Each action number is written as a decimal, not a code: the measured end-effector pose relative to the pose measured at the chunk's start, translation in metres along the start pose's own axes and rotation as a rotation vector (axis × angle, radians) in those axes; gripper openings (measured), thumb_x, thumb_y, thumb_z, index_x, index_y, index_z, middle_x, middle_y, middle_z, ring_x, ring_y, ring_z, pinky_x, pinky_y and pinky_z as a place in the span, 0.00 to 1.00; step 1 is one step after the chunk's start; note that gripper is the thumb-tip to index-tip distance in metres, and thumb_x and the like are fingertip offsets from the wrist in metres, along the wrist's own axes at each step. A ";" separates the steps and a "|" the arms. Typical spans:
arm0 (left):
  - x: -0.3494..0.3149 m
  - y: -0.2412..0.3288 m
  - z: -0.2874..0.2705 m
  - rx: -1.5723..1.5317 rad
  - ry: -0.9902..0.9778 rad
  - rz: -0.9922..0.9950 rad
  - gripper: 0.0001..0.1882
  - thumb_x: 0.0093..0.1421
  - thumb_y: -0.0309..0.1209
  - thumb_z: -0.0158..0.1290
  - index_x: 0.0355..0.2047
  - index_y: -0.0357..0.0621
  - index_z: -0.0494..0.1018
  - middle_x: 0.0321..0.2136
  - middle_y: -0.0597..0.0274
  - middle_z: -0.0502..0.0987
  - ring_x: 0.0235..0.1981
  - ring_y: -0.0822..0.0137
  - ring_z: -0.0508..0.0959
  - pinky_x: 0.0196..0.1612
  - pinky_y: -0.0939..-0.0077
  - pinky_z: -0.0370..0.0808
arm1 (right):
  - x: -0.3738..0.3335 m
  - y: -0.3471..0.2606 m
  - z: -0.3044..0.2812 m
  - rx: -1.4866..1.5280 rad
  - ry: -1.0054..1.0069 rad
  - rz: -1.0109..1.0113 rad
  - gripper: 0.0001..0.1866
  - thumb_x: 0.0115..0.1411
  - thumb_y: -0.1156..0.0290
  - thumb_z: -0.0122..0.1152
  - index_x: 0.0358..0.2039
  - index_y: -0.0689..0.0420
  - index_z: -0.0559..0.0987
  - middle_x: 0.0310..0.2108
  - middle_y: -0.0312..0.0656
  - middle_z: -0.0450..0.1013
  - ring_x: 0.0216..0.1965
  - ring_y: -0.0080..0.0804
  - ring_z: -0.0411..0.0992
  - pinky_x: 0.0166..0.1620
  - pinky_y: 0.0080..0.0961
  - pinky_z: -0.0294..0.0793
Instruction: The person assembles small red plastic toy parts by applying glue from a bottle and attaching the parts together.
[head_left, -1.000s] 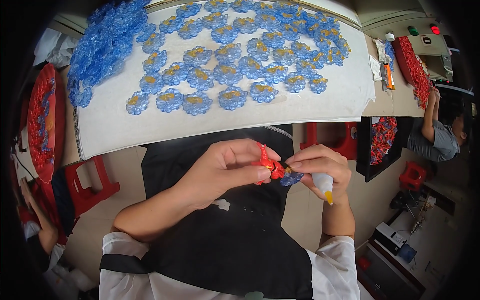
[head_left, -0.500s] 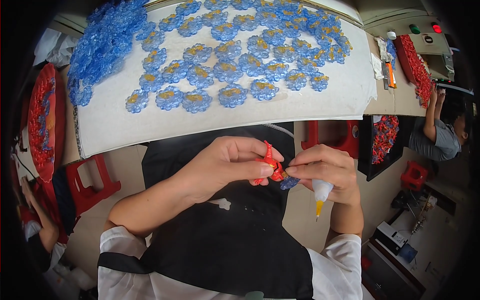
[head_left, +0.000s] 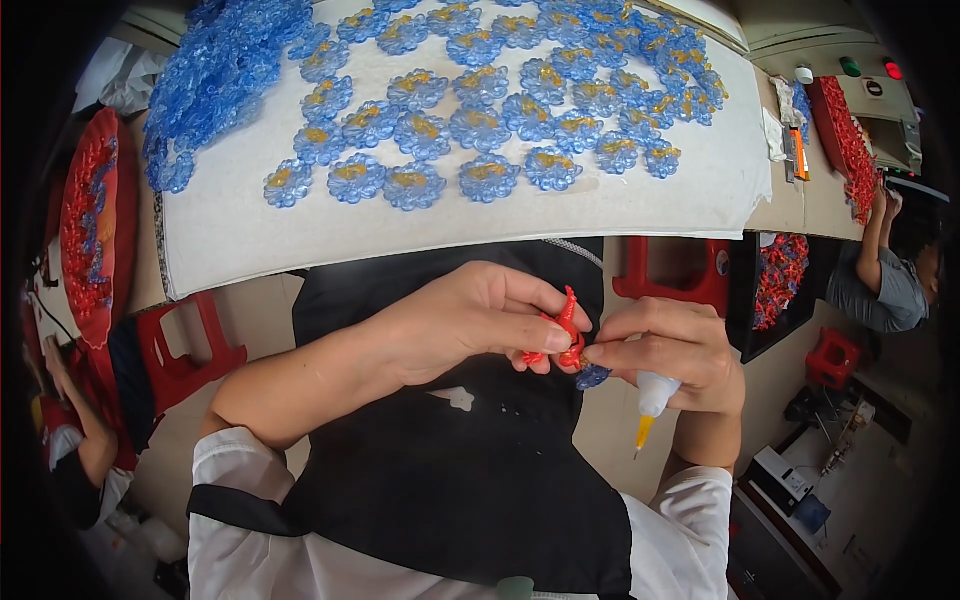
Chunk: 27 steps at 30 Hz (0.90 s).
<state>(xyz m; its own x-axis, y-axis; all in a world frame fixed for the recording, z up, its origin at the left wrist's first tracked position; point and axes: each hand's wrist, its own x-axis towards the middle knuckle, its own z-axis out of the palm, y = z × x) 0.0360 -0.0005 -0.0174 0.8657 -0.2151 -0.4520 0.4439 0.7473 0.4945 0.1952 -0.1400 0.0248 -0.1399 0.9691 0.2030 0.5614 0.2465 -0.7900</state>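
Over my lap, my left hand (head_left: pixel 465 315) is closed on a small red plastic figure (head_left: pixel 567 320) with a pointed part sticking up between the fingers. A dark blue piece (head_left: pixel 592 377) hangs at the figure's lower right end. My right hand (head_left: pixel 685 345) pinches where the red and blue parts meet. It also holds a white squeeze bottle (head_left: pixel 656 393) with a yellow needle tip pointing down, clear of the figure. The fingers partly hide the figure. Beyond my hands, rows of clear blue flower-shaped pieces (head_left: pixel 487 178) with yellow-orange patches lie on the white board (head_left: pixel 400 245).
A heap of blue pieces (head_left: pixel 215 90) lies at the far left of the board. Red trays of small red pieces stand at left (head_left: pixel 90 230) and right (head_left: pixel 845 150). A black bin (head_left: pixel 750 335) and red stools (head_left: pixel 675 265) stand below the bench. Another person (head_left: pixel 880 280) works at right.
Both hands, still holding the figure and bottle, appear slightly farther right. The board and surroundings have shifted right too, so the view itself has moved. The grips look unchanged.
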 end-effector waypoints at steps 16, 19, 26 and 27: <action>0.000 0.002 0.009 0.146 0.095 0.078 0.15 0.50 0.20 0.50 0.40 0.33 0.66 0.32 0.59 0.73 0.34 0.75 0.72 0.40 0.84 0.68 | -0.002 0.000 0.011 -0.118 0.108 0.052 0.16 0.31 0.82 0.63 0.27 0.61 0.76 0.26 0.39 0.68 0.23 0.28 0.69 0.22 0.19 0.68; 0.002 0.001 0.008 0.110 0.106 0.060 0.15 0.50 0.20 0.50 0.40 0.33 0.66 0.32 0.58 0.73 0.34 0.74 0.73 0.41 0.83 0.68 | -0.003 0.001 0.013 -0.122 0.123 0.053 0.15 0.31 0.82 0.63 0.26 0.61 0.77 0.26 0.39 0.68 0.23 0.28 0.69 0.22 0.18 0.68; 0.003 0.006 0.006 0.159 0.121 0.080 0.14 0.50 0.20 0.50 0.39 0.33 0.67 0.31 0.57 0.74 0.34 0.74 0.73 0.41 0.83 0.68 | -0.004 0.007 0.019 -0.153 0.185 0.061 0.15 0.31 0.83 0.63 0.26 0.60 0.77 0.25 0.38 0.68 0.22 0.27 0.69 0.21 0.17 0.66; 0.003 0.007 0.006 0.159 0.116 0.078 0.13 0.50 0.21 0.50 0.38 0.33 0.67 0.31 0.57 0.74 0.33 0.74 0.73 0.40 0.84 0.68 | -0.003 0.008 0.019 -0.151 0.184 0.055 0.15 0.31 0.83 0.63 0.26 0.60 0.77 0.25 0.38 0.68 0.22 0.27 0.69 0.21 0.17 0.66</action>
<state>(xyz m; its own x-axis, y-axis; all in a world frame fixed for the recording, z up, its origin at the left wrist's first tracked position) 0.0426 0.0007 -0.0110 0.8707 -0.0795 -0.4854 0.4151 0.6482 0.6384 0.1841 -0.1410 0.0070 0.0376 0.9608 0.2746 0.6815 0.1763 -0.7102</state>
